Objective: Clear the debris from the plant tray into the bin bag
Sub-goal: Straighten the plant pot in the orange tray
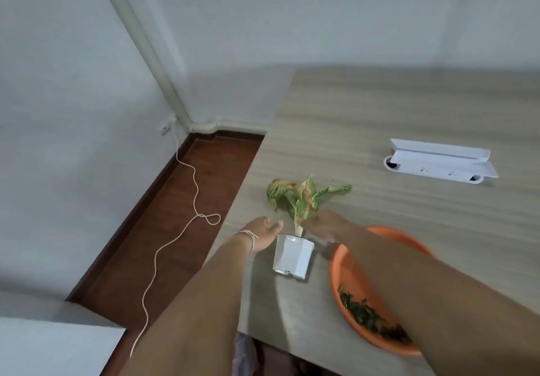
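Observation:
An orange round tray (343,276) sits at the table's near edge, with dark green leaf debris (371,318) in its near side. Left of it stands a white pot (292,255) holding a plant with variegated green and yellow leaves (301,197). My left hand (260,236) is open just left of the pot's rim, palm toward it, a thread bracelet on the wrist. My right hand (324,225), blurred, reaches across the tray to the plant's stem beside the pot; its grip is unclear. No bin bag is in view.
The wooden table (380,118) stretches back to the white wall. A white box with an open lid (438,162) lies at the right rear. Left of the table is brown floor (175,214) with a white cable (187,200) trailing from a wall socket.

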`<state>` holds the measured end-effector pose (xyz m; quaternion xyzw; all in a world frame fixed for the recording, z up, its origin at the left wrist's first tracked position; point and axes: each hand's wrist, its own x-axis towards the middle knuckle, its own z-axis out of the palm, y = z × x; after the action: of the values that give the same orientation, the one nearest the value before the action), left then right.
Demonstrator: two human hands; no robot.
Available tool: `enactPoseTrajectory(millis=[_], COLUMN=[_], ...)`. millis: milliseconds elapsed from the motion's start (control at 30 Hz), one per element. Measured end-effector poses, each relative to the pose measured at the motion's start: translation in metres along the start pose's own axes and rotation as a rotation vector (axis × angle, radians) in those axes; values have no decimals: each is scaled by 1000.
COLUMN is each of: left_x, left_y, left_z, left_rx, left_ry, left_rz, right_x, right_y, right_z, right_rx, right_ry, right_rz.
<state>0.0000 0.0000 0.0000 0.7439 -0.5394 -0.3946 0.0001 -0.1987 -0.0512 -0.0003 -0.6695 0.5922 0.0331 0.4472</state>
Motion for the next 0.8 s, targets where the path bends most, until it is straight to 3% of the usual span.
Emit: enactPoseTrajectory(millis=[200, 400, 600, 800], left_x=[-9, -5, 0, -7], left_y=[-14, -21, 13, 105], left_z=[30, 48, 32, 13], left_rx=[-157, -541, -541, -597], left_ry=[-79, -162, -34, 127], left_rz=[-91, -103, 26, 292], right_x=[-2, -2, -12, -43], right_y=[20, 21, 20, 39], right_z=[56, 63, 30, -45], right_rx=[336, 625, 693, 734], right_ry=[-54, -24, 58, 402], right_rz=[224, 289, 139, -128])
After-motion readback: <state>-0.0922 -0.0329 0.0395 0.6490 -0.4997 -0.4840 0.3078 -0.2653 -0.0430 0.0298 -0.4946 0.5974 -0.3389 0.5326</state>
